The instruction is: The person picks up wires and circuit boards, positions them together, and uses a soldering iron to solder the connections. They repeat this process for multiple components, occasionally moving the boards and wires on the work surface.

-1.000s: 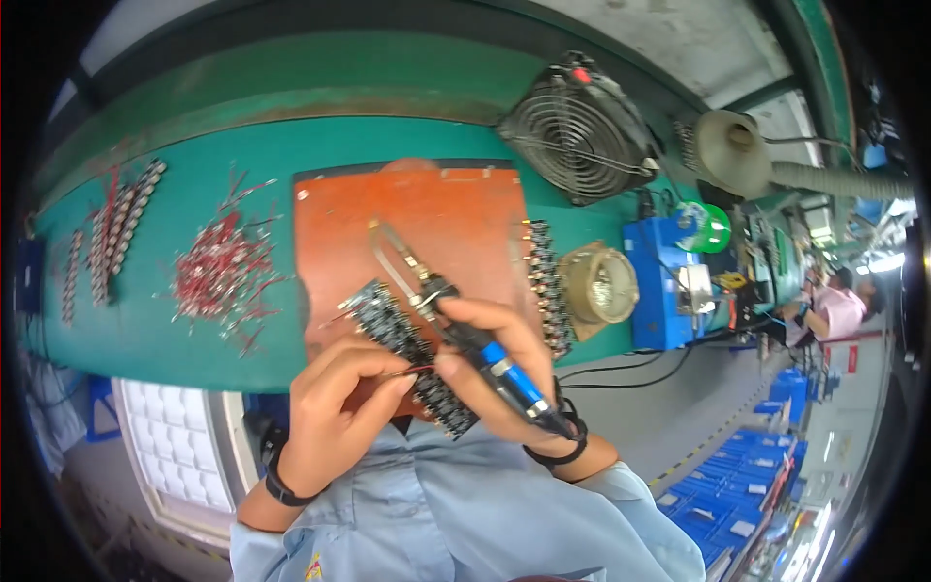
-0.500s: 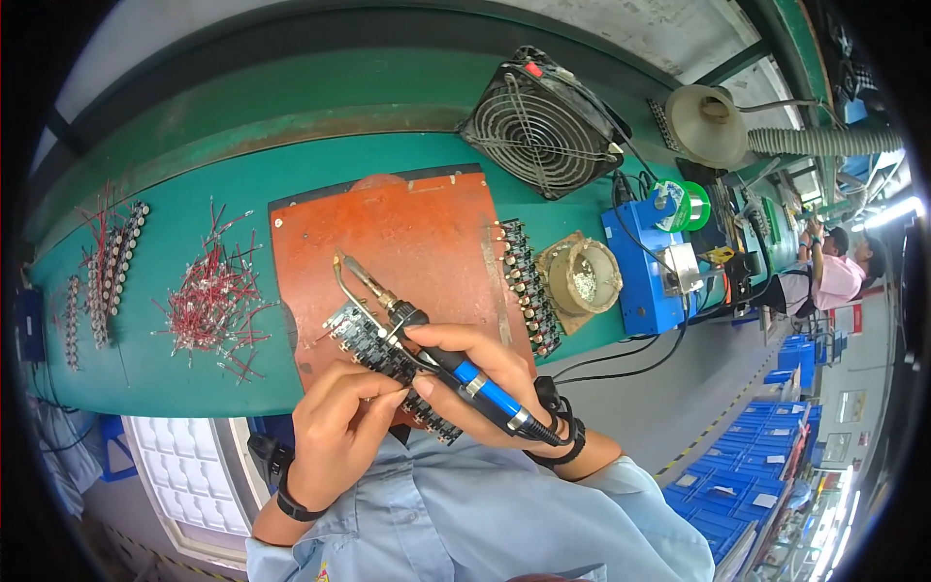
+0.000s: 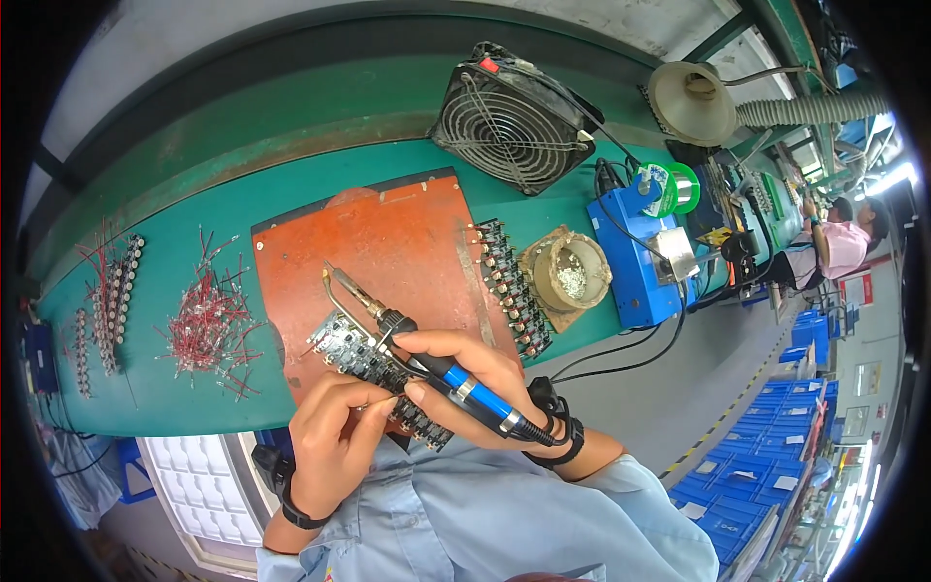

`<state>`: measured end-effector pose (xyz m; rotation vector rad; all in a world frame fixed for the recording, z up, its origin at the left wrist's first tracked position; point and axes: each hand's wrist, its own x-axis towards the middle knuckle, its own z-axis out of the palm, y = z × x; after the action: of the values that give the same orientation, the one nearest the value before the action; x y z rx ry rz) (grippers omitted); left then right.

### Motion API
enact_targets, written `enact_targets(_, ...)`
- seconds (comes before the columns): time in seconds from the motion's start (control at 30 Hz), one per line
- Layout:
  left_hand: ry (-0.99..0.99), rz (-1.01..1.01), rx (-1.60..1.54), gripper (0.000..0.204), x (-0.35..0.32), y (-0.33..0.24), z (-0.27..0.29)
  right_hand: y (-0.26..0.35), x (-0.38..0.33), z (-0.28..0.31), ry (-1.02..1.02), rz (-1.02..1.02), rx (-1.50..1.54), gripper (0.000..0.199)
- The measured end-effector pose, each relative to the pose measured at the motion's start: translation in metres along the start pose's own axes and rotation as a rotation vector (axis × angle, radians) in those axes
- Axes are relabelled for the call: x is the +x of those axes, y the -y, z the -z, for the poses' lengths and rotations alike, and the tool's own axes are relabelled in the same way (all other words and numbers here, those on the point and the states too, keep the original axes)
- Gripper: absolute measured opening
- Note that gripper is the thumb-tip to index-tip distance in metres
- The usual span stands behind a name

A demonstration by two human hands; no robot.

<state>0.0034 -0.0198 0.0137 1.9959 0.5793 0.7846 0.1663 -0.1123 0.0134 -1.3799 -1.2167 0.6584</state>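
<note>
My right hand (image 3: 475,383) is closed around a soldering iron (image 3: 450,373) with a blue and black handle and a thin curved tube along its front. The iron's tip points away from me, above the orange mat (image 3: 388,233). Beneath the iron, a strip of small circuit boards (image 3: 351,353) lies slanted across the mat's near edge, partly covered by my fingers. My left hand (image 3: 335,427) has thumb and forefinger pinched together at the strip's near side, close to my right thumb. Whatever sits in that pinch is too small to make out.
Red wires (image 3: 208,330) lie heaped on the green bench, left of the mat. Further left are wired board strips (image 3: 116,291). Another board strip (image 3: 509,286) borders the mat's right side, beside a round pot (image 3: 572,272), a blue solder feeder (image 3: 635,262) and a black fan (image 3: 509,121).
The whole view has shifted, with the fan and feeder now further left and the wire heap slightly lower. Both hands keep their grips and nearly their places; the iron remains over the mat.
</note>
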Motion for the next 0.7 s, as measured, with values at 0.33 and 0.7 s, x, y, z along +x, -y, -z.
enact_targets(0.33, -0.001, -0.027, 0.021, 0.009, -0.0009, 0.002, 0.0013, -0.0005, -0.0008, -0.0016, 0.004, -0.032, 0.019, 0.04)
enact_targets(0.7, -0.027, 0.011, 0.003, 0.009, -0.0027, 0.004, 0.0014, -0.0026, -0.0009, -0.0052, 0.01, -0.057, 0.067, 0.04)
